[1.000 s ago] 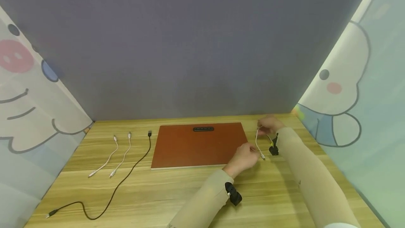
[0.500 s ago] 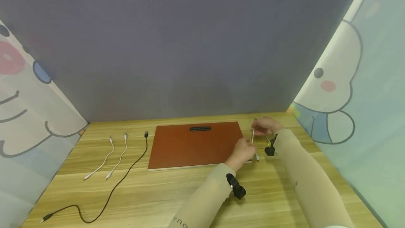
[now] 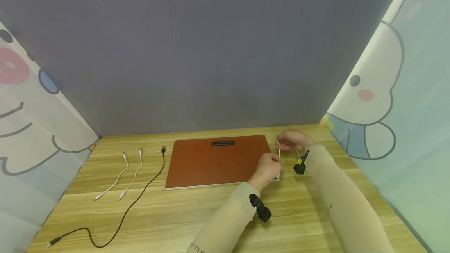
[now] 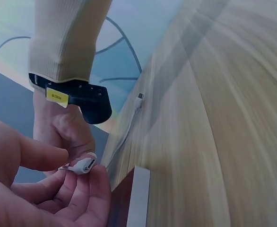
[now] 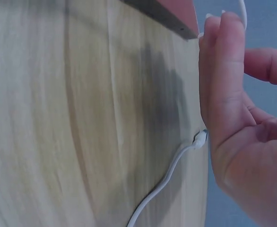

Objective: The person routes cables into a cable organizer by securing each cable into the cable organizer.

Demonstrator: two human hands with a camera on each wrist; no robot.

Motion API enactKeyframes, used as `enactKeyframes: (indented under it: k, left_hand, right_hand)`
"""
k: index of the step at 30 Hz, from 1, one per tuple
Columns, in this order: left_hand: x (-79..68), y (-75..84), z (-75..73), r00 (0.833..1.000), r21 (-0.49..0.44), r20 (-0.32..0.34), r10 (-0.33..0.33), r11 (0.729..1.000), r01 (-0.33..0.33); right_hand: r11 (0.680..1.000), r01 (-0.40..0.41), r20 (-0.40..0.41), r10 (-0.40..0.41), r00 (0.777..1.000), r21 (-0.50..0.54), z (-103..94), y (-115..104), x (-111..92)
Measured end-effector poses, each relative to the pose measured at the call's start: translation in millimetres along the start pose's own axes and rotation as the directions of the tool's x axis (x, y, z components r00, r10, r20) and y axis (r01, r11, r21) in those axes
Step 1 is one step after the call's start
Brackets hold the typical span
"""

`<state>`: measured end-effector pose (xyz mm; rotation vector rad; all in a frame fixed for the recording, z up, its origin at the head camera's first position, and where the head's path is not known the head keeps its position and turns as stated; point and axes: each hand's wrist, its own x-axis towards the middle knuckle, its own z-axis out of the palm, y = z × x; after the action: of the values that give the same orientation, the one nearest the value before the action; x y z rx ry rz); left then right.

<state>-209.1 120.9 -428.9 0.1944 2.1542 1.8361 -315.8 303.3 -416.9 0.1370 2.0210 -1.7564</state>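
Note:
A short white USB cable [image 3: 279, 151] is stretched between my two hands at the right edge of a reddish-brown board [image 3: 218, 163]. My left hand [image 3: 268, 168] pinches its lower end, and the white plug [image 4: 85, 165] shows between thumb and fingers in the left wrist view. The upper end is with my right hand [image 3: 294, 139], whose fingers bend round the cable beyond the board's back right corner. In the right wrist view, the thumb and fingers stand near the white cord [image 5: 243, 12]; the exact grip is partly hidden.
A second white cable [image 5: 164, 179] lies on the wooden table beneath my right hand. To the left of the board lie two white cables [image 3: 117, 179] [image 3: 135, 177] and a longer black cable [image 3: 128, 208]. A black strip [image 3: 223, 143] sits on the board's back edge. A grey wall rises behind.
Both hands have shifted slightly left with the white cable, which now hangs straighter and over the board's right edge. The view has also turned a little. The other cables still lie in place.

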Motion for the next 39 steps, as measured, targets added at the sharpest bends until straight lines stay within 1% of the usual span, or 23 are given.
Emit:
enactKeyframes:
  k: [3,8,12,15,18,21,26,29,34,36,39]
  left_hand:
    - [-1.7,-1.7,-3.8,1.000,0.041,0.002,0.005,0.999,-0.005]
    - [-5.1,-5.4,-12.0,1.000,0.138,0.007,0.008,0.990,-0.008]
    - [-6.6,-6.5,-19.9,1.000,0.204,0.003,0.026,0.979,-0.026]
    - [-6.7,-7.3,-25.9,0.999,0.264,0.004,0.046,0.964,-0.045]
    - [-6.3,-7.6,-32.1,0.998,0.333,-0.003,0.065,0.941,-0.060]
    - [-6.1,-7.2,-39.4,0.998,0.384,-0.009,0.067,0.921,-0.058]
    - [-9.1,-4.5,-53.8,0.998,0.427,-0.001,0.063,0.903,-0.057]
    - [-11.7,-2.1,-60.7,0.997,0.448,-0.002,0.072,0.892,-0.064]
    - [-15.7,0.3,-67.4,0.997,0.477,-0.016,0.077,0.877,-0.060]
    - [-17.3,1.2,-68.9,0.996,0.490,-0.021,0.085,0.869,-0.064]
    - [-20.6,3.0,-70.9,0.995,0.507,-0.024,0.095,0.859,-0.070]
  right_hand:
    - [0.999,0.030,0.004,-0.030,1.000,-0.019,3.8,-1.3,0.3]
    - [0.994,0.080,0.019,-0.079,0.997,-0.073,6.8,-3.9,2.4]
    - [0.991,0.101,-0.015,-0.103,0.995,-0.091,9.0,-8.1,3.4]
    - [0.990,0.118,-0.055,-0.122,0.991,-0.073,12.3,-12.4,3.8]
    - [0.989,0.133,-0.070,-0.137,0.988,-0.067,17.3,-17.5,4.5]
    - [0.987,0.141,-0.077,-0.146,0.986,-0.073,22.1,-22.2,6.9]
    - [0.982,0.169,-0.079,-0.175,0.981,-0.086,25.4,-28.8,11.4]
    - [0.983,0.166,-0.086,-0.172,0.981,-0.076,27.7,-33.7,12.2]
    - [0.985,0.160,-0.082,-0.165,0.983,-0.069,36.0,-42.7,11.5]
    - [0.982,0.169,-0.076,-0.175,0.982,-0.078,39.7,-45.3,11.8]
    - [0.981,0.182,-0.086,-0.188,0.978,-0.069,45.7,-49.1,12.1]
